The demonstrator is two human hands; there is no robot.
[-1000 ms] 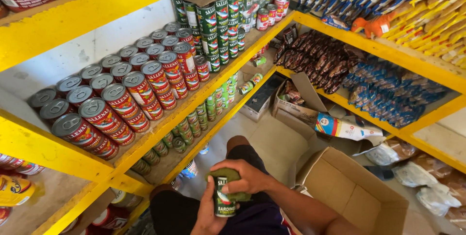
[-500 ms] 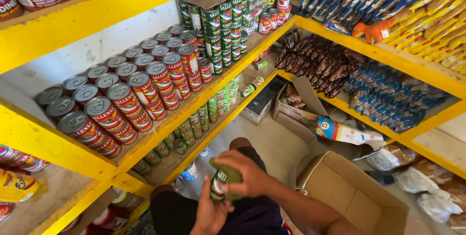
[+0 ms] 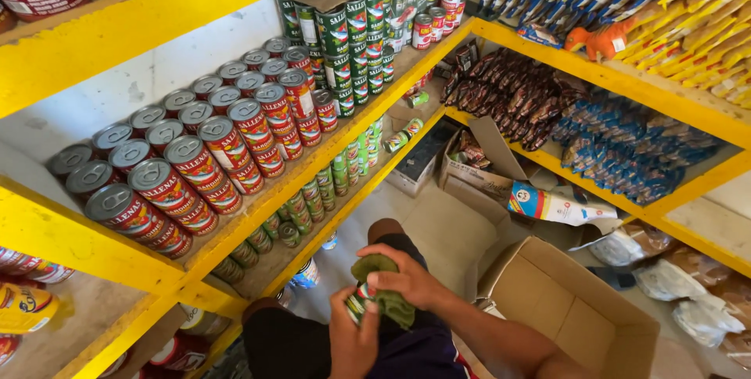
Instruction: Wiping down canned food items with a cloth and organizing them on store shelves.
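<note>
Hands meet just left of the open brown cardboard box [image 3: 571, 308]: left hand [image 3: 353, 341] grips a small green-labelled tin can [image 3: 360, 301] from below, right hand [image 3: 407, 277] presses an olive-green cloth [image 3: 387, 293] over it.

**Tins, packets and boxes on yellow shop shelves**

Red-labelled tins [image 3: 195, 168] stand in rows on the middle yellow shelf at left. Green-labelled tins [image 3: 344, 31], stacked several high, stand farther along the same shelf, with red-and-white tins [image 3: 438, 11] beyond them. Small green tins [image 3: 313, 191] line the shelf below. On the right-hand shelves lie dark brown packets [image 3: 508, 97], blue packets [image 3: 626, 144] and, above, yellow packets [image 3: 704, 11]. An open brown cardboard box [image 3: 563, 301] sits on the floor at lower right. A green-labelled can [image 3: 360, 301] is held between both hands.
</note>
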